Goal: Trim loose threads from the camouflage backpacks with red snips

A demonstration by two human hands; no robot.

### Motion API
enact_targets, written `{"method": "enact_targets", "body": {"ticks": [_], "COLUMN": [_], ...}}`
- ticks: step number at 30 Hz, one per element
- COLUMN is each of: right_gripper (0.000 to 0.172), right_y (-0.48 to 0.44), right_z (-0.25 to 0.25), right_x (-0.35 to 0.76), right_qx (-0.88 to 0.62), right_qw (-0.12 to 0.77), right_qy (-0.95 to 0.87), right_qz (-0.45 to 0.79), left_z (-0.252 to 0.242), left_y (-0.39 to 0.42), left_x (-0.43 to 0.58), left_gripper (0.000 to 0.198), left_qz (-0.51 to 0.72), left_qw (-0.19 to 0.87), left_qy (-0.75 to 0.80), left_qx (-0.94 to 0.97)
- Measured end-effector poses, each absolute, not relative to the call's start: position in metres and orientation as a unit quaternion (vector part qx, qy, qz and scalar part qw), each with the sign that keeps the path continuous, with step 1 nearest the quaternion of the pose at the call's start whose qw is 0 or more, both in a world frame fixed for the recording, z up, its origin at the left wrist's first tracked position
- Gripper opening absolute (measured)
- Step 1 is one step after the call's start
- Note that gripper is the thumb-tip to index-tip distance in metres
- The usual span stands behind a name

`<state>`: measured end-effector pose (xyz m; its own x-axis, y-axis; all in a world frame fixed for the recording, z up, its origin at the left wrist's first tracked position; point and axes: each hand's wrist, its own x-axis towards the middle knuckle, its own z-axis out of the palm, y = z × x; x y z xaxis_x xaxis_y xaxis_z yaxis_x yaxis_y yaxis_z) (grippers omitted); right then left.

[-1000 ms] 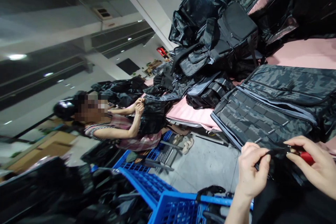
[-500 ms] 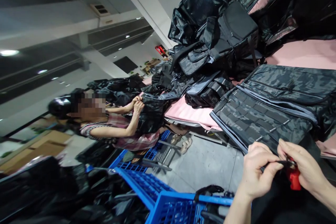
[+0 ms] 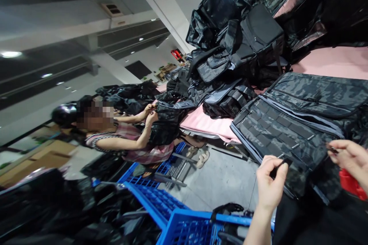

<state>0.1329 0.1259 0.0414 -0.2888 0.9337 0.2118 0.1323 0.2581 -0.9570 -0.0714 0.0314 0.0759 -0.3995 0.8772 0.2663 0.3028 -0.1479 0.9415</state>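
My left hand (image 3: 270,185) is pinched on a short black strap end (image 3: 283,162) at the near edge of a dark camouflage bag (image 3: 299,130) that lies on the pink table. My right hand (image 3: 350,160) is at the right edge, its fingers closed round a red tool (image 3: 351,184) whose dark tip points toward the bag. The two hands are apart, with the bag's lower corner between them.
A tall pile of black and camouflage bags (image 3: 238,42) covers the pink table (image 3: 333,61) behind. Blue plastic crates (image 3: 189,224) with black bags stand below my hands. A seated co-worker (image 3: 126,138) at the left handles a black bag. Grey floor (image 3: 224,180) lies between us.
My hands were close together on the strap; now they have drawn apart, the right hand moving right with the red tool and the left keeping the strap end.
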Motion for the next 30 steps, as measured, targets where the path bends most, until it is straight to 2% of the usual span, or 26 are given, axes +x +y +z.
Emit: {"method": "enact_targets", "body": {"ticks": [5, 11, 19, 24, 30], "right_gripper": [0.031, 0.018, 0.012, 0.012, 0.032], "right_y": [0.095, 0.089, 0.093, 0.090, 0.087], "right_z": [0.037, 0.045, 0.044, 0.041, 0.037], "right_x": [0.107, 0.096, 0.089, 0.096, 0.097], "right_qx": [-0.411, -0.334, -0.305, -0.342, -0.382], "right_qw": [0.389, 0.431, 0.447, 0.459, 0.430], "right_qy": [-0.713, -0.776, -0.805, -0.767, -0.665], "right_qz": [0.414, 0.319, 0.243, 0.291, 0.478], "left_z": [0.079, 0.077, 0.078, 0.077, 0.073], "left_y": [0.027, 0.027, 0.024, 0.024, 0.022], "left_x": [-0.069, -0.065, -0.062, -0.063, -0.062], "left_gripper": [0.024, 0.025, 0.022, 0.021, 0.013], "left_qz": [0.577, 0.568, 0.564, 0.566, 0.572], "left_qw": [0.261, 0.257, 0.235, 0.231, 0.173], "left_qy": [0.625, 0.630, 0.620, 0.624, 0.620], "left_qx": [0.457, 0.463, 0.491, 0.487, 0.509]}}
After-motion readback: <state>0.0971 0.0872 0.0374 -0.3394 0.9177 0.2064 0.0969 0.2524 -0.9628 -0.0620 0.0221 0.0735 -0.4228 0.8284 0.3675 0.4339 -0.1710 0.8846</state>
